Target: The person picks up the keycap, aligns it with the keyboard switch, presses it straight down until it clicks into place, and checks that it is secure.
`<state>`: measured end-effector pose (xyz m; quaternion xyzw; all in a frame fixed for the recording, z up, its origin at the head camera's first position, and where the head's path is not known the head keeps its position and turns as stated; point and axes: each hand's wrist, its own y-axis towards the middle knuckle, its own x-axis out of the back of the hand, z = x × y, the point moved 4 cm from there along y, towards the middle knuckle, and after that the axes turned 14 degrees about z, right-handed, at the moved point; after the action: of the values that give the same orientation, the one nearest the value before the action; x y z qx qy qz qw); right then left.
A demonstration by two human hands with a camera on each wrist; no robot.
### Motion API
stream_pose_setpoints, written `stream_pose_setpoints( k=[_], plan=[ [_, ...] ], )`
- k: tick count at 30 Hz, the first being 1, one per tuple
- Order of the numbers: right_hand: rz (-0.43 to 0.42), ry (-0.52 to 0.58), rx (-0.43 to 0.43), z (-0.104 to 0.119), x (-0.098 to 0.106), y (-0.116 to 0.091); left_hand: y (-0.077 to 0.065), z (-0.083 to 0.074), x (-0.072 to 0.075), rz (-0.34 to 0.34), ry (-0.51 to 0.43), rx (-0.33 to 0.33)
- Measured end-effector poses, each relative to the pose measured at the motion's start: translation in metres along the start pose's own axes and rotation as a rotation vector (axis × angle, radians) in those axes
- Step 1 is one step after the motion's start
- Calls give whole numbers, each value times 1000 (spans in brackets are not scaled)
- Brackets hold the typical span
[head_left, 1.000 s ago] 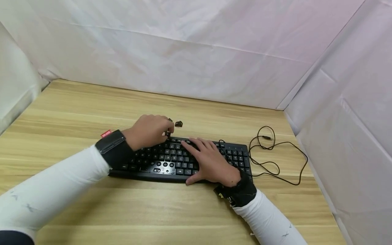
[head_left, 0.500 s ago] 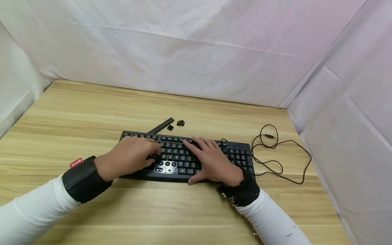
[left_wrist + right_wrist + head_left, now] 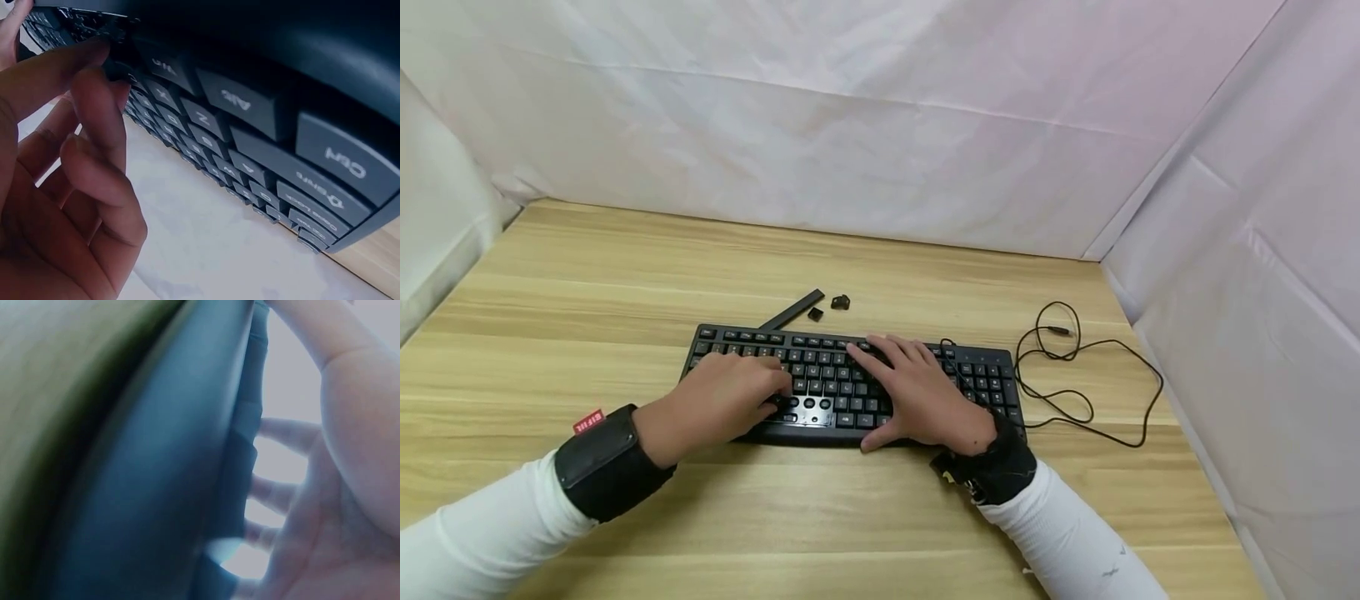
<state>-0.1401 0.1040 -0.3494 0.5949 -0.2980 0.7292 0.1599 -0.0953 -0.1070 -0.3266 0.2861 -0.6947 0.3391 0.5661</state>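
A black keyboard (image 3: 842,367) lies on the wooden table. Along its near edge, the bottom row has an uncovered gap with dark mechanism showing in the left wrist view. My left hand (image 3: 726,396) is over the lower left half, fingers curled; in the left wrist view its thumb and index finger (image 3: 94,94) pinch a keycap beside that gap, mostly hidden by them. My right hand (image 3: 917,396) rests spread on the right half, thumb at the near edge. Behind the keyboard lie a long black space bar (image 3: 792,309), a small keycap (image 3: 816,314) and another small black piece (image 3: 840,302).
A thin black cable (image 3: 1105,343) with a plug (image 3: 1058,331) lies in loops right of the keyboard. White cloth (image 3: 820,125) hangs behind the table (image 3: 587,283) and along its sides. Each wrist wears a black strap (image 3: 613,462).
My left hand has come back from the loose pieces behind the keyboard to its lower left keys, uncovering the space bar and small keycap. The right hand has stayed in place.
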Motion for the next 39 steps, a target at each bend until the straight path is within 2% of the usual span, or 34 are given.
stream_pose_setpoints(
  k=[10, 25, 33, 39],
  plan=[
    [-3, -4, -8, -2, 2, 0, 2, 2, 0, -58, 47, -9],
    [0, 8, -5, -3, 1, 1, 2, 2, 3, -54, 26, -36],
    [-16, -2, 7, -1, 3, 1, -1, 3, 2, -66, -34, 43],
    [-9, 3, 15, 0, 2, 0, -1, 0, -2, -45, -31, 54]
  ],
)
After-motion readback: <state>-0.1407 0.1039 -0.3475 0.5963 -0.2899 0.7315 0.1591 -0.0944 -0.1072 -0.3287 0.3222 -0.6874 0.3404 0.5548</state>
